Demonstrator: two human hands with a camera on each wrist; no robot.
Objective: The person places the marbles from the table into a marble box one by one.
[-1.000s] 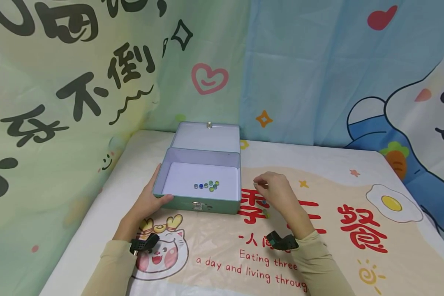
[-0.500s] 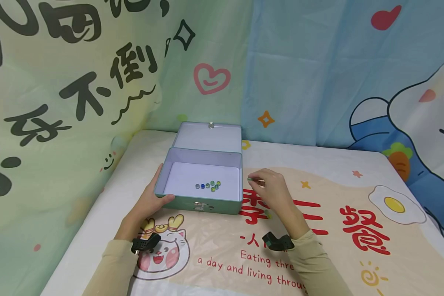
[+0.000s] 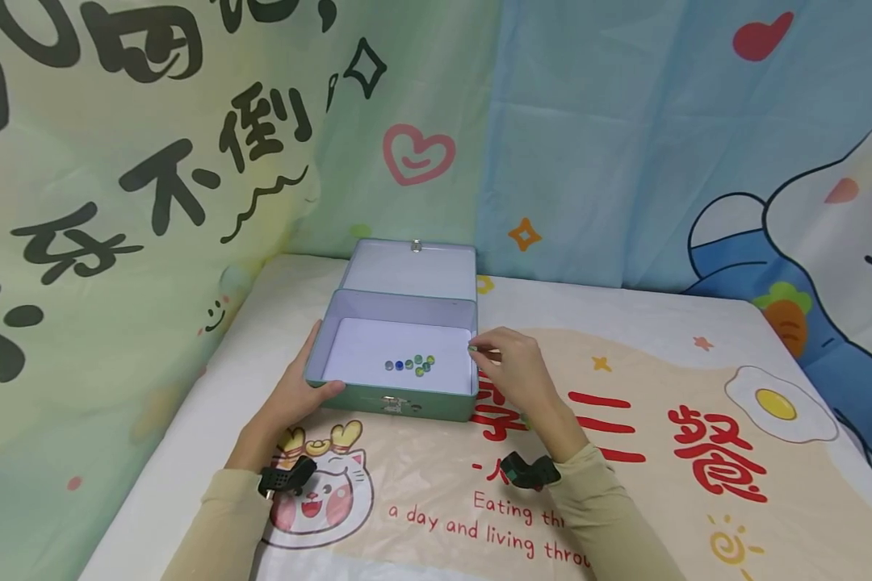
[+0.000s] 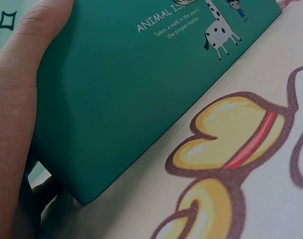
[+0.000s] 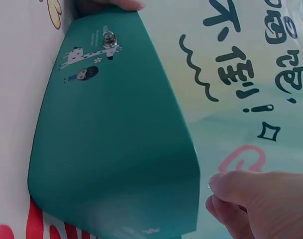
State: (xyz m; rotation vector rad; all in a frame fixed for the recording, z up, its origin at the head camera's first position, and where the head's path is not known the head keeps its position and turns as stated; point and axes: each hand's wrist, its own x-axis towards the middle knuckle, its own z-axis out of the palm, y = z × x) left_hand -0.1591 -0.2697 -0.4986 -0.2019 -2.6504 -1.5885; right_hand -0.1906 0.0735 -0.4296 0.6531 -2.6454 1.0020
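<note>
A green tin box (image 3: 400,402) stands with its lid (image 3: 409,269) tipped back. Several glass marbles (image 3: 419,370), blue and green, lie on its white floor, right of the middle. My left hand (image 3: 294,395) grips the box's left front corner, thumb over the front rim and fingers along the side. At the right rim, my right hand (image 3: 512,363) pinches a small marble (image 3: 472,349) between thumb and fingertips; it is mostly covered by the fingers. In the right wrist view those fingertips sit just beyond the box's upper edge.
Partly hidden by my right forearm, a small greenish marble (image 3: 524,419) lies on the printed tablecloth (image 3: 668,524). Behind the box hangs a printed cloth backdrop (image 3: 567,161). A black wrist strap (image 3: 287,476) is on my left wrist.
My right hand has moved left and slightly away from me, bringing the pinched marble from over the tablecloth to the box's right rim. My left hand keeps its grip.
</note>
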